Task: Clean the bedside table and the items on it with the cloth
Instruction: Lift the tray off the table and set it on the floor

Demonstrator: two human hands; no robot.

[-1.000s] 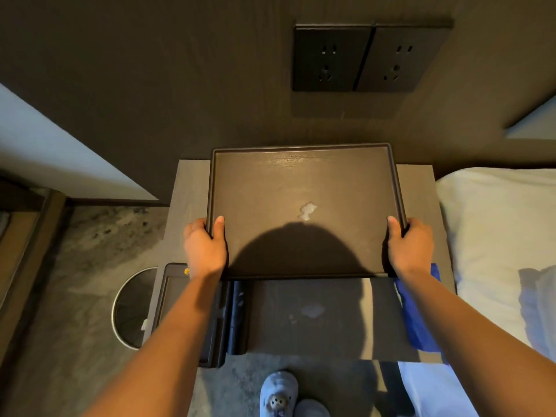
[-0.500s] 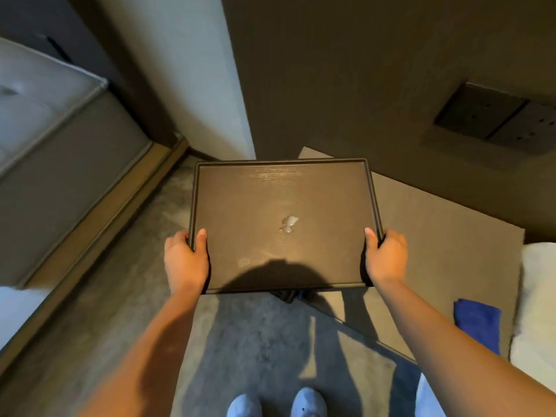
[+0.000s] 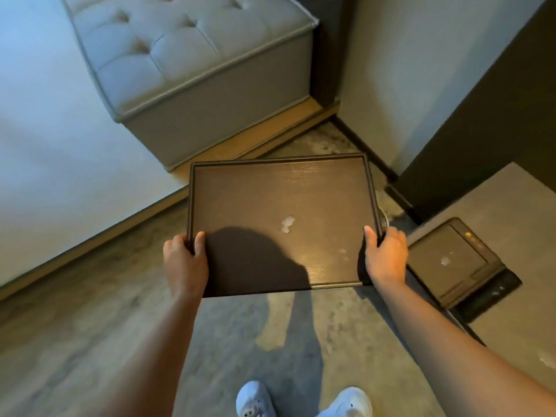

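Tray swung left off bedside table, now held over floor. Left hand and right hand clamp its side rims, fingers curled under. Pale smear remains on tray; cloth out of view; wiping mostly still ahead.
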